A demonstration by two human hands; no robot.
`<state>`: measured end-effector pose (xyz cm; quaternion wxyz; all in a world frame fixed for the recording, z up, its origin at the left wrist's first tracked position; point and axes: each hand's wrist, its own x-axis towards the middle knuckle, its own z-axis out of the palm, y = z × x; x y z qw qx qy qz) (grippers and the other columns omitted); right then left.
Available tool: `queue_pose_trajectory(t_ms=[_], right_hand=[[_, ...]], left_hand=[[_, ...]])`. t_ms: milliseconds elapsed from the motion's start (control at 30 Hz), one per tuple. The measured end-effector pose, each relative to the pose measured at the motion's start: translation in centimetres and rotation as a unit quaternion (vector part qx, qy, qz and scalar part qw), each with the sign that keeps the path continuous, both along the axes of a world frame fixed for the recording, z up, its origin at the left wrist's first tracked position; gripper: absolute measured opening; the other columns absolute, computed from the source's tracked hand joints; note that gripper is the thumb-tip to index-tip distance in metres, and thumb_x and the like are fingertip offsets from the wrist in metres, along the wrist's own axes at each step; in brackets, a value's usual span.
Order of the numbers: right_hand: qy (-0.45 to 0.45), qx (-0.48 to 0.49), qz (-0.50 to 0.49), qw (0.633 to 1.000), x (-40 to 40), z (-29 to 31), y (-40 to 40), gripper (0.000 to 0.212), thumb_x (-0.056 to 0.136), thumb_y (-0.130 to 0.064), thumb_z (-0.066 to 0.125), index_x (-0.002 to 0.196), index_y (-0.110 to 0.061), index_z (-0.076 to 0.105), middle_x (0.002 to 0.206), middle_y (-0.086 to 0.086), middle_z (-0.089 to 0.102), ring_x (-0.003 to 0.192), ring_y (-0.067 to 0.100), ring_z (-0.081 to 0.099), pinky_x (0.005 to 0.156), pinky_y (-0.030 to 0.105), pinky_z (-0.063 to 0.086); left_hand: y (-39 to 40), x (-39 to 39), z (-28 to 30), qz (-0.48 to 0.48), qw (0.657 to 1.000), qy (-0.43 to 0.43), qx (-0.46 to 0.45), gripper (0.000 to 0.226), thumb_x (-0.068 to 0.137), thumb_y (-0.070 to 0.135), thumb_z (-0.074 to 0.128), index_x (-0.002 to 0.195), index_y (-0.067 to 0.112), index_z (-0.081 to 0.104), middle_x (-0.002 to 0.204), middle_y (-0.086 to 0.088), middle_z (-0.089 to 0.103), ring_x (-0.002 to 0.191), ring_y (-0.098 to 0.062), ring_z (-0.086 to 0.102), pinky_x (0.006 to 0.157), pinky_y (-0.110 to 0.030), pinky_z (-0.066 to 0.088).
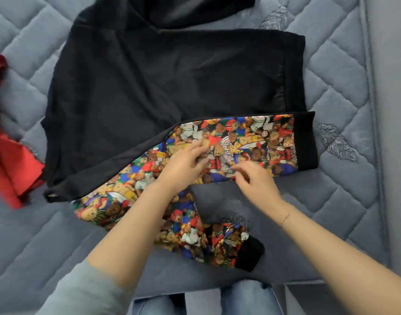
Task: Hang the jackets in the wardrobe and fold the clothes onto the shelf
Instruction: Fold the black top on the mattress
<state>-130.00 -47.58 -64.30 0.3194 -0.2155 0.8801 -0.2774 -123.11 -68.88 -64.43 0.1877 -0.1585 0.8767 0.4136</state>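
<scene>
A black jacket (163,87) lies spread on the grey quilted mattress (345,96). Its front panel and sleeve carry a bright teddy-bear print (258,137), and the sleeve ends in a black cuff (249,253) near the front edge. My left hand (183,164) rests on the printed panel with its fingers curled against the cloth. My right hand (256,178) is over the panel's lower edge, its curled fingertips touching the fabric. Whether either hand pinches the cloth is unclear.
A red garment (6,142) lies crumpled at the left edge of the mattress. More black fabric (195,7) is heaped at the top. The mattress's piped right edge (374,110) borders a pale floor. My jeans-clad legs (240,298) stand at the front edge.
</scene>
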Motion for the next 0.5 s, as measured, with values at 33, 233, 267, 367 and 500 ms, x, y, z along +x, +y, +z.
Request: queue_pose_trajectory(t_ms=[33,233,267,367,500], right_hand=[[-0.059,-0.006,-0.012,0.998,2.0,0.6,-1.1,0.022,0.097,-0.022,0.059,0.116,-0.017,0.068,0.116,-0.002,0.067,0.112,0.017,0.06,0.096,0.04,0.05],[-0.256,0.026,-0.08,0.963,13.0,0.7,-8.0,0.069,0.086,-0.053,0.068,0.144,-0.03,0.039,0.136,-0.011,0.045,0.114,0.007,0.054,0.096,0.033,0.05],[-0.262,0.02,-0.142,0.954,14.0,0.5,-8.9,0.069,0.086,-0.047,0.07,0.144,-0.028,0.038,0.133,-0.008,0.047,0.114,0.009,0.053,0.094,0.035,0.051],[-0.238,0.017,-0.255,0.937,15.3,-0.1,-10.8,0.037,0.092,-0.028,0.068,0.123,-0.012,0.056,0.11,0.008,0.063,0.094,0.012,0.056,0.07,0.016,0.046],[-0.196,-0.025,-0.261,0.945,14.8,2.4,-11.6,0.018,0.095,-0.024,0.063,0.078,-0.018,0.064,0.081,0.001,0.064,0.069,-0.001,0.059,0.057,0.011,0.042]], left_hand=[[-1.1,1.8,1.4,0.025,0.999,0.033,0.015,0.042,0.099,0.027,0.056,0.141,0.022,0.052,0.152,0.004,0.043,0.141,-0.016,0.037,0.117,-0.035,0.028],[-10.9,17.7,5.3,0.078,0.982,0.109,-0.134,0.057,0.082,0.05,0.062,0.135,0.032,0.052,0.144,0.009,0.048,0.133,-0.013,0.043,0.117,-0.051,0.015],[-12.7,19.9,5.1,0.079,0.983,0.079,-0.143,0.073,0.076,0.061,0.061,0.141,0.03,0.047,0.148,0.007,0.043,0.135,-0.014,0.039,0.117,-0.053,0.013],[-17.0,24.7,3.7,0.066,0.987,-0.009,-0.148,0.107,0.062,0.075,0.059,0.153,0.027,0.028,0.159,0.004,0.027,0.144,-0.019,0.024,0.118,-0.057,0.003],[-20.4,25.0,2.1,0.11,0.981,-0.001,-0.159,0.096,0.071,0.057,0.077,0.152,0.028,0.035,0.16,-0.003,0.027,0.145,-0.027,0.024,0.116,-0.058,0.012]])
